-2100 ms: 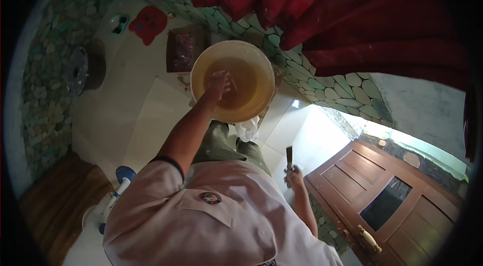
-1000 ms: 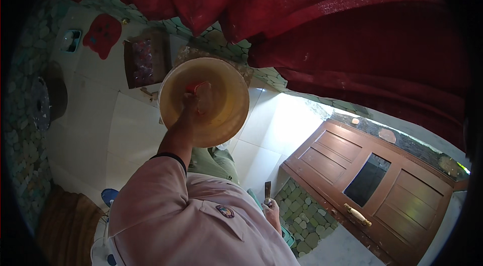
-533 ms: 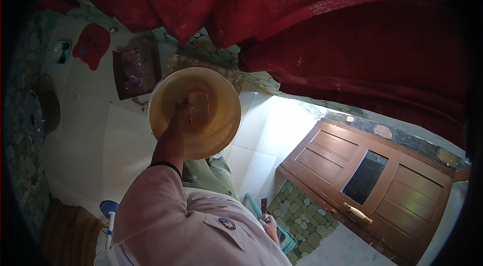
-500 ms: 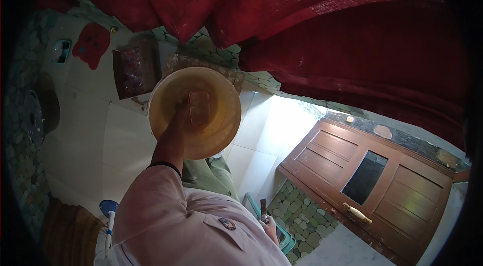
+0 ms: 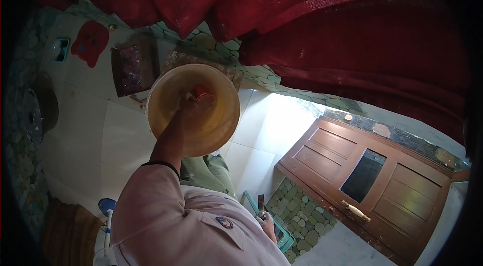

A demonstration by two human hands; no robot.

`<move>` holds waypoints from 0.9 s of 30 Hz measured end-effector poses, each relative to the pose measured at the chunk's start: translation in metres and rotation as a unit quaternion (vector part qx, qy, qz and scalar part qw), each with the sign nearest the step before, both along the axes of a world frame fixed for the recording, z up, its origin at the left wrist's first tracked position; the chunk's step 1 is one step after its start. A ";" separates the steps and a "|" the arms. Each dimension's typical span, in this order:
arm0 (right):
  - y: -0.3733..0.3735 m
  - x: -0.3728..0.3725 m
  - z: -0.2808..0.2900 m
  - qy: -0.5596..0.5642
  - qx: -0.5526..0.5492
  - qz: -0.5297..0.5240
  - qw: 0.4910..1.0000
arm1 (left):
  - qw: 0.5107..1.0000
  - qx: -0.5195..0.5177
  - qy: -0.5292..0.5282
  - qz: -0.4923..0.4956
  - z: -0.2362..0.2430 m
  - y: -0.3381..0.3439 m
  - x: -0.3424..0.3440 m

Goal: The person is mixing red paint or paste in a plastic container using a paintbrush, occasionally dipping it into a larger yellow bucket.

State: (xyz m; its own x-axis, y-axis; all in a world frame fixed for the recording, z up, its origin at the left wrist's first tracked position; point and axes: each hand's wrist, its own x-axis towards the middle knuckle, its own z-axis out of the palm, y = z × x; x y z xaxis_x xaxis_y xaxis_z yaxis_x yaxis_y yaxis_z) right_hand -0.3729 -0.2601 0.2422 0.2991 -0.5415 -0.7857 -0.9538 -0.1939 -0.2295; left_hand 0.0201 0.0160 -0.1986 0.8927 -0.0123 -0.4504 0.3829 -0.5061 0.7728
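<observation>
My left hand (image 5: 187, 99) is down inside a large cream bucket (image 5: 224, 127), its fingers closed on a small red object (image 5: 201, 92), apparently a scoop, tilted in murky yellowish liquid; part of it is blurred by the liquid. The bucket stands in front of me against a speckled board (image 5: 229, 74). Low beside my body at the right, my right hand (image 5: 266, 223) is closed on a scraper (image 5: 260, 201) with a flat blade pointing up, near a teal plastic item (image 5: 286, 241).
Red drapery (image 5: 342, 34) hangs across the top. A cardboard box (image 5: 121, 69), red mat (image 5: 90, 42) and small teal dish (image 5: 59, 49) lie upper left; a grey round object (image 5: 32, 115) is at the left. A brown panelled door (image 5: 322, 155) is at the right.
The red object in my left hand has turned from lying flat to tilted. The view has shifted, showing more drapery than two seconds ago. My right hand still holds the scraper.
</observation>
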 end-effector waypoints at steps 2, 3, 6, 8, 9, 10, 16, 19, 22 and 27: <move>0.005 0.000 0.003 0.009 -0.016 -0.009 1.000 | 0.989 -0.069 0.116 -0.054 0.016 -0.014 0.009; 0.008 -0.001 0.005 0.015 -0.023 -0.010 1.000 | 0.989 -0.073 0.116 -0.060 0.026 -0.021 0.015; 0.006 -0.020 -0.006 -0.044 -0.034 0.039 0.998 | 0.990 -0.057 0.122 -0.039 0.040 -0.023 0.019; 0.007 -0.018 -0.003 -0.017 -0.024 0.027 0.999 | 0.987 -0.105 0.121 -0.007 0.036 -0.012 0.013; 0.010 -0.013 0.001 0.011 -0.021 0.012 1.000 | 0.987 -0.105 0.122 -0.008 0.035 -0.012 0.012; 0.008 -0.018 -0.002 0.013 -0.022 0.010 1.000 | 0.985 -0.099 0.139 -0.031 0.034 -0.012 0.011; 0.011 -0.016 0.001 0.038 0.004 -0.040 0.998 | 0.971 -0.105 0.176 -0.125 0.023 -0.009 0.009; 0.008 -0.037 -0.008 -0.003 -0.035 0.024 0.999 | 0.960 -0.162 0.200 -0.107 0.062 -0.022 0.023; 0.014 -0.017 0.000 0.048 -0.009 -0.043 0.998 | 0.944 -0.159 0.261 -0.121 0.077 -0.015 0.025; -0.006 -0.054 -0.036 -0.031 -0.007 0.026 0.999 | 0.976 0.002 0.214 -0.043 0.035 -0.027 0.006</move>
